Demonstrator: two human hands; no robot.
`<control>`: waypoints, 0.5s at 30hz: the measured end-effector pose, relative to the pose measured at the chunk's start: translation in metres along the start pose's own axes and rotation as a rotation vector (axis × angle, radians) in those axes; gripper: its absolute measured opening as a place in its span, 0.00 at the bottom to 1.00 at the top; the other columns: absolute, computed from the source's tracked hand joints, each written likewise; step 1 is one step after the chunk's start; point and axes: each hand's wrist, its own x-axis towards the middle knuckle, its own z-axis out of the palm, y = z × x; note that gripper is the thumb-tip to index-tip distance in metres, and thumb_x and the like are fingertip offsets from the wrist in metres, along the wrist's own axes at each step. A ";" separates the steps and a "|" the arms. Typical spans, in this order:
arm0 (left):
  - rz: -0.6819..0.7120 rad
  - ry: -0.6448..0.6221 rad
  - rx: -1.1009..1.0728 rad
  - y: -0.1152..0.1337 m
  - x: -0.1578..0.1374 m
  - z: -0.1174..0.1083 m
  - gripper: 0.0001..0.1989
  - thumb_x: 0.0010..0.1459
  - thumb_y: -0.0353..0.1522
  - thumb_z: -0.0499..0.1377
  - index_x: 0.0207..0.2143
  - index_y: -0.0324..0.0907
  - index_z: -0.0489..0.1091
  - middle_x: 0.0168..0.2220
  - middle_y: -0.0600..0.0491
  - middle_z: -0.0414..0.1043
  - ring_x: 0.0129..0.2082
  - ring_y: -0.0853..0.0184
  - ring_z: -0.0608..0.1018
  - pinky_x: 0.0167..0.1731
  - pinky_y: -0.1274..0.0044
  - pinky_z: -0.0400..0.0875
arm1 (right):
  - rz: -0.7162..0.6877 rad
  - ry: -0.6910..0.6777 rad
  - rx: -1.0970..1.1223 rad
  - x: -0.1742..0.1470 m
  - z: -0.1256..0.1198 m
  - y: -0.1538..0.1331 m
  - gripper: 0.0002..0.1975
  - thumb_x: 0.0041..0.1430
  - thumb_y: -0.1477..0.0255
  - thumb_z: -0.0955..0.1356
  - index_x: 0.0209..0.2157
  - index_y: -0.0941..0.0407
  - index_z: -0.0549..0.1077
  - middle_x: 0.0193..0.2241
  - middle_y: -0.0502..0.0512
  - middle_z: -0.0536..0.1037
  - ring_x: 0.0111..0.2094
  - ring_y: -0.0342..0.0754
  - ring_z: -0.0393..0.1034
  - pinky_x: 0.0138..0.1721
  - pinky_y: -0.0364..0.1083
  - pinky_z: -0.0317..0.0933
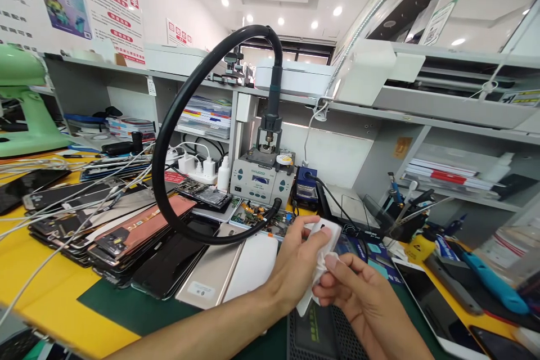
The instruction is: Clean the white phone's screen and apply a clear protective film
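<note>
My left hand (293,264) is closed around a white phone (332,232), held tilted above the bench with its dark camera spot near the upper end. In my right hand (360,287), a crumpled white tissue (321,268) is pinched between thumb and fingers and pressed to the phone's edge. Beneath both hands lies a dark perforated pad (310,332). Left of them rest a gold phone (211,270) and a white phone-shaped panel (253,261). A white tablet (434,298) with a dark screen lies to the right.
A hot air station (259,177) stands at the back, its thick black hose (158,157) looping over the bench. Stacked phone screens (135,236) and loose white cables (84,225) cover the left side. Tools (405,202), a yellow bottle (421,246) and a blue-handled tool (495,281) crowd the right.
</note>
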 end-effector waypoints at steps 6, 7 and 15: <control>0.001 -0.090 -0.028 -0.002 0.002 -0.002 0.18 0.57 0.45 0.61 0.43 0.43 0.74 0.35 0.53 0.71 0.37 0.63 0.72 0.40 0.76 0.66 | -0.036 0.034 0.035 0.004 -0.009 -0.007 0.15 0.50 0.65 0.79 0.29 0.57 0.72 0.24 0.51 0.79 0.27 0.46 0.75 0.32 0.44 0.70; -0.002 -0.107 -0.031 -0.003 0.001 -0.002 0.17 0.57 0.45 0.61 0.42 0.43 0.74 0.36 0.52 0.72 0.38 0.62 0.72 0.41 0.75 0.66 | -0.039 0.036 0.038 0.005 -0.010 -0.009 0.15 0.49 0.66 0.79 0.29 0.57 0.72 0.24 0.51 0.79 0.27 0.46 0.75 0.32 0.43 0.70; 0.006 -0.186 -0.045 0.000 -0.002 0.000 0.15 0.57 0.44 0.62 0.40 0.43 0.76 0.40 0.49 0.74 0.45 0.58 0.73 0.49 0.72 0.64 | -0.096 0.092 0.092 0.010 -0.020 -0.016 0.15 0.46 0.67 0.80 0.30 0.58 0.74 0.24 0.50 0.79 0.27 0.45 0.76 0.30 0.42 0.71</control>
